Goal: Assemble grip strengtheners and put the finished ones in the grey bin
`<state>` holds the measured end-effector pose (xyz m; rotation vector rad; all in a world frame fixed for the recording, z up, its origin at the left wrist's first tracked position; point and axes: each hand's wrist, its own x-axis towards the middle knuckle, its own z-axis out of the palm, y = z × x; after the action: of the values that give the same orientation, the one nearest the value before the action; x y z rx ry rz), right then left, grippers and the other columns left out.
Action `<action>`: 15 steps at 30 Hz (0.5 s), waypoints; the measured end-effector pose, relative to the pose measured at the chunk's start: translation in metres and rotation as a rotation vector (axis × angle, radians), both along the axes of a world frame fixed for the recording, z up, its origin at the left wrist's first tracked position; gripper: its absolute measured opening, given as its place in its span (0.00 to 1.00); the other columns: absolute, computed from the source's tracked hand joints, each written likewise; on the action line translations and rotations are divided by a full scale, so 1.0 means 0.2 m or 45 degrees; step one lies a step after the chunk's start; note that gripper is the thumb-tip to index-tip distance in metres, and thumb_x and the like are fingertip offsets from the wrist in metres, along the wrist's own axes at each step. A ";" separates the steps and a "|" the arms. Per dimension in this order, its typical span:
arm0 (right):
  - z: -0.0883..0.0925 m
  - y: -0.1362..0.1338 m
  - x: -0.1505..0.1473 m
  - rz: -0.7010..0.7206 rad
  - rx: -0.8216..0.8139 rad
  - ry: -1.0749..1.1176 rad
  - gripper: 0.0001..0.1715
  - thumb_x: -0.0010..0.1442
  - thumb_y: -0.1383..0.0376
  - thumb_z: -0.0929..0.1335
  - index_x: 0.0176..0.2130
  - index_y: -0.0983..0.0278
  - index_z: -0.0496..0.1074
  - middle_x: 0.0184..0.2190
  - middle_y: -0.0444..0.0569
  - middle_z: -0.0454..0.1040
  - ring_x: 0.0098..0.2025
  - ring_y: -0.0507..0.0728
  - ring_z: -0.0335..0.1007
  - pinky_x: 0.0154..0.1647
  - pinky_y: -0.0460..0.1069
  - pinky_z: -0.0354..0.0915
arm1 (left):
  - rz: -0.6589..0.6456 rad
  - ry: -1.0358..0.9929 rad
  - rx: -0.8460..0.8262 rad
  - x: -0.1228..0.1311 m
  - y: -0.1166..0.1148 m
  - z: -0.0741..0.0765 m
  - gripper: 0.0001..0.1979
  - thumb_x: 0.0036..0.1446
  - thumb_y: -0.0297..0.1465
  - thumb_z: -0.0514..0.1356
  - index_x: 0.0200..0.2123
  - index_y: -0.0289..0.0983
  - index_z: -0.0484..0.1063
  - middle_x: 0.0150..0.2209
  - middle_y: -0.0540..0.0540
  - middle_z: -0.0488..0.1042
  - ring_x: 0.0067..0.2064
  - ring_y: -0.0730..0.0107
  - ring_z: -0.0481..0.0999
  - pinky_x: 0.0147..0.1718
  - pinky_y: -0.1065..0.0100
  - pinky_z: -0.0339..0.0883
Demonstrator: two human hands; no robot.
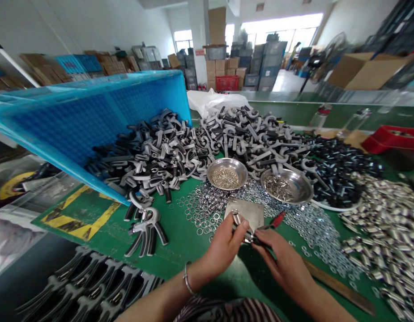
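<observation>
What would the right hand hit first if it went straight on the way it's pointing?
Most likely the left hand, which is gripping a coil spring just ahead of the right hand's fingertips. Any gap in depth between the two is hard to judge.

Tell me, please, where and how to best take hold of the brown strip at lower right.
Probably best by the lower-right end of the brown strip, coming from the right and above, pinching across its narrow width. It lies flat and slim on the green table, and its upper end appears beside the right hand, which crowds that side.
</observation>
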<state>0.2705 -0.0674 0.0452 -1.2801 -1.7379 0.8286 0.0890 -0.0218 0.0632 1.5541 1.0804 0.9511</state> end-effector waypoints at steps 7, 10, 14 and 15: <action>0.06 0.03 -0.14 0.238 -0.961 0.828 0.23 0.67 0.45 0.60 0.36 0.62 0.64 0.21 0.39 0.67 0.15 0.47 0.56 0.12 0.42 0.57 | -0.026 0.250 0.263 -0.01 0.05 -0.04 0.07 0.62 0.33 0.58 0.32 0.37 0.67 0.30 0.50 0.70 0.32 0.71 0.68 0.34 0.69 0.61; 0.03 0.03 -0.16 0.185 -0.812 0.606 0.22 0.65 0.45 0.64 0.38 0.62 0.64 0.20 0.40 0.71 0.16 0.47 0.61 0.14 0.40 0.55 | 0.000 0.191 0.260 -0.04 0.06 -0.07 0.08 0.63 0.33 0.57 0.32 0.37 0.68 0.30 0.50 0.71 0.33 0.71 0.69 0.35 0.70 0.62; -0.03 -0.01 -0.17 0.408 -1.027 0.666 0.28 0.69 0.44 0.53 0.42 0.62 0.63 0.13 0.35 0.64 0.08 0.47 0.47 0.10 0.42 0.49 | -0.147 0.153 0.338 -0.09 0.05 -0.09 0.09 0.64 0.34 0.56 0.32 0.36 0.69 0.31 0.50 0.71 0.34 0.72 0.69 0.36 0.71 0.62; -0.05 -0.01 -0.17 0.442 -1.027 0.615 0.28 0.70 0.44 0.51 0.42 0.62 0.63 0.13 0.36 0.65 0.08 0.48 0.49 0.10 0.43 0.50 | -0.156 0.153 0.308 -0.09 0.05 -0.09 0.10 0.64 0.35 0.56 0.32 0.36 0.69 0.30 0.50 0.70 0.33 0.72 0.69 0.36 0.71 0.61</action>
<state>0.2357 -0.0687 0.0359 -1.1091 -1.2651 1.9965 0.0705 -0.0125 0.0445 1.8738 0.9666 0.9407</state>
